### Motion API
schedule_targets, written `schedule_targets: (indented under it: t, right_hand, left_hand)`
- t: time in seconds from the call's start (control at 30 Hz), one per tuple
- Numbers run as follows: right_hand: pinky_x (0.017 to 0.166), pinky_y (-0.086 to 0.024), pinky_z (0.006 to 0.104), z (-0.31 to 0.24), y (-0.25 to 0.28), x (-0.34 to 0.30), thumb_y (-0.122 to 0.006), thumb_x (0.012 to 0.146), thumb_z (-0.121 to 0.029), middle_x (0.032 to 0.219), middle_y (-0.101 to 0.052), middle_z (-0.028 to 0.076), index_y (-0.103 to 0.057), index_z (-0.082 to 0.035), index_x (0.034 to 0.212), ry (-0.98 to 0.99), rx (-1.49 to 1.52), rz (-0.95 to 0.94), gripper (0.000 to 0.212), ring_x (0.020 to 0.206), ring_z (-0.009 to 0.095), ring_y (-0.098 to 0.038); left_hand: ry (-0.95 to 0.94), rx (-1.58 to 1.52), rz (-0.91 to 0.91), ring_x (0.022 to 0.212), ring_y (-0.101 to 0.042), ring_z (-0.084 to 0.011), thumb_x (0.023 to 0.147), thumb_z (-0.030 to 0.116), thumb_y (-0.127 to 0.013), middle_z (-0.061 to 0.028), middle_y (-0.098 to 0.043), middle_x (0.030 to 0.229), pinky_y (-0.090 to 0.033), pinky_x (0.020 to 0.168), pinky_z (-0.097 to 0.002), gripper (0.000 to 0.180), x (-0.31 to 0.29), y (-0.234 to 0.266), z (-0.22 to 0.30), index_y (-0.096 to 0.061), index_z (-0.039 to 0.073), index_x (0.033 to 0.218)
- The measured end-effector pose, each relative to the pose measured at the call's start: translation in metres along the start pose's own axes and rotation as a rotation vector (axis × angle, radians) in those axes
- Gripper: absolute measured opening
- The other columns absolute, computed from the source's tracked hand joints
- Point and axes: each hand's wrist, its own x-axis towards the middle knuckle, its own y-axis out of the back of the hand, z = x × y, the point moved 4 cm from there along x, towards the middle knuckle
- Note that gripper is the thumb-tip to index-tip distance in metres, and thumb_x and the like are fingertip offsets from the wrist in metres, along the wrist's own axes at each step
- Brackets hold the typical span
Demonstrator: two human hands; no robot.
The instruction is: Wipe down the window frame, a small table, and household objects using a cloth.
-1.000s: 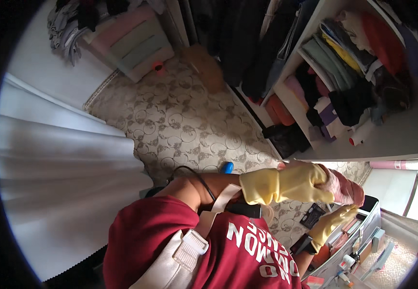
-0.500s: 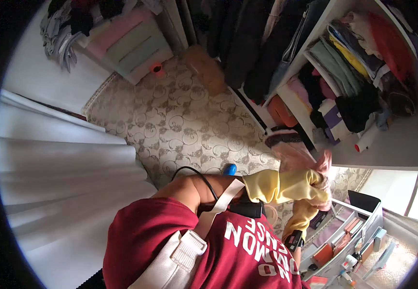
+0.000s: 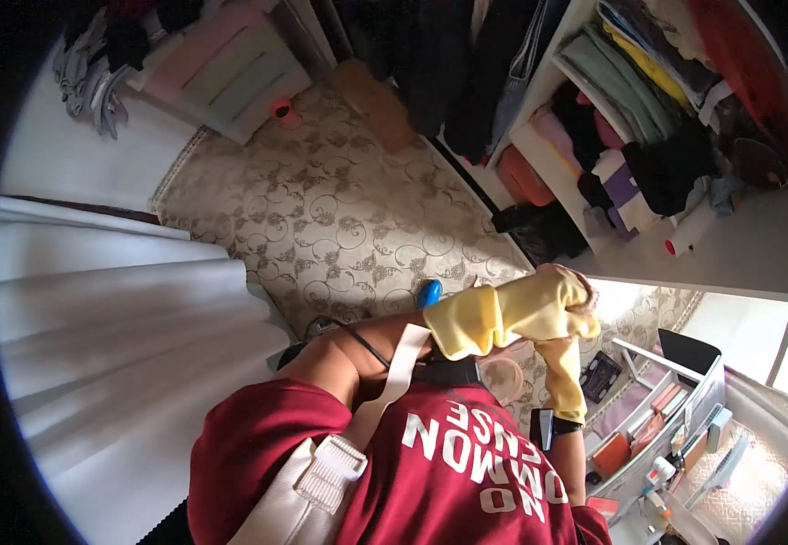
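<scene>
Yellow coverings, gloves or long sleeves, wrap both my forearms. My left hand (image 3: 574, 304) reaches across in front of my chest, beside the open wardrobe. A pale pinkish edge (image 3: 591, 292) shows at its far end; whether this is skin or cloth is unclear. Below it, my right hand (image 3: 559, 352) comes up from the lower right and meets the left one. A black device (image 3: 542, 429) is strapped at my right wrist. The fingers of both hands are hidden under yellow material, so what they hold, if anything, does not show.
Wardrobe shelves (image 3: 539, 150) with folded clothes stand at the upper right, a black bundle (image 3: 539, 232) low beside them. On the patterned floor (image 3: 348, 213) lie a blue object (image 3: 429, 293) and a pink cup (image 3: 283, 111). A white curtain (image 3: 121, 318) hangs left; a white organizer (image 3: 684, 409) stands right.
Both yellow-covered hands have moved left. The pink cloth with a dark border that hung by them is largely out of sight, and a black bundle shows by the wardrobe.
</scene>
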Motion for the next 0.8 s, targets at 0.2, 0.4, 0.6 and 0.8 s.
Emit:
schedule_targets:
  t: [0.2, 0.4, 0.6, 0.8]
  right_hand:
    - [0.086, -0.053, 0.0426, -0.060, 0.015, -0.012, -0.067, 0.081, -0.002, 0.117, -0.066, 0.026, -0.057, -0.006, 0.134, 0.237, -0.419, 0.134, 0.054, 0.107, 0.043, -0.065]
    - [0.091, -0.053, 0.0362, -0.048, 0.033, -0.030, -0.062, 0.088, -0.002, 0.133, -0.061, 0.018, -0.043, -0.009, 0.149, 0.283, -0.168, 0.083, 0.064, 0.111, 0.029, -0.065]
    - [0.071, -0.051, 0.0273, -0.072, 0.013, -0.043, -0.063, 0.086, -0.003, 0.104, -0.069, 0.005, -0.066, -0.001, 0.117, 0.432, 0.375, -0.160, 0.031, 0.085, 0.012, -0.063]
    - [0.080, -0.055, 0.0378, -0.035, -0.010, 0.025, -0.074, 0.082, -0.019, 0.103, -0.073, 0.017, -0.062, -0.001, 0.122, 0.032, -0.251, -0.250, 0.046, 0.091, 0.027, -0.070]
  left_hand:
    - [0.121, -0.381, 0.083, 0.080, -0.066, -0.0088, 0.092, 0.019, -0.073, -0.0050, -0.073, 0.088, -0.052, 0.075, -0.0269, 0.019, -0.011, 0.022, -0.033, -0.075, 0.001, 0.098]
    - [0.027, -0.055, 0.073, 0.078, -0.063, -0.0094, 0.090, 0.016, -0.073, -0.0026, -0.071, 0.083, -0.050, 0.075, -0.0278, 0.016, -0.019, -0.003, -0.025, -0.075, 0.001, 0.097]
    - [-0.116, 0.229, -0.111, 0.071, -0.068, -0.0273, 0.088, 0.025, -0.073, -0.0153, -0.071, 0.076, -0.052, 0.073, -0.0363, 0.025, -0.012, -0.042, -0.016, -0.071, 0.001, 0.083]
    - [-0.077, 0.049, -0.063, 0.070, -0.065, -0.0149, 0.094, 0.018, -0.069, -0.0074, -0.072, 0.079, -0.051, 0.071, -0.0299, 0.020, -0.002, -0.003, 0.017, -0.071, 0.000, 0.084]
